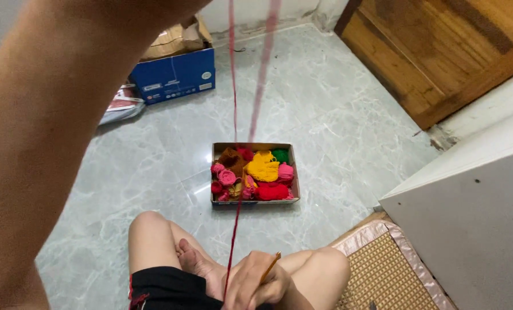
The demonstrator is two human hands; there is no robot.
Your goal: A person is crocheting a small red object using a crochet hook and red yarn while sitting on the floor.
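Yarn, red and thin, ran in long lines from the top of the picture down to the person's lap. One strand went straight down past the box and into the right hand. Another strand looked blurry and pink near the top.

That right hand sat low, between the folded legs. Its fingers were curled closed around a thin yellow stick, maybe a hook or a pencil, and the red strand met the hand right there too. I could not tell if the fingers pinched the strand or if it only passed by them.

On the other side, the left arm was lifted up high and filled that side of the picture. Its hand was out of sight above the top edge, so I could not tell how it was held.

Out in front of the knees was the small cardboard box on the grey shiny floor. It was full of little balls and bunches of wool: yellow, red, pink, green and brown.

Farther back stood a blue cardboard box with some papers beside it. A wooden door was in the far corner. A woven mat lay just beside the person's knee, next to a big grey cabinet.
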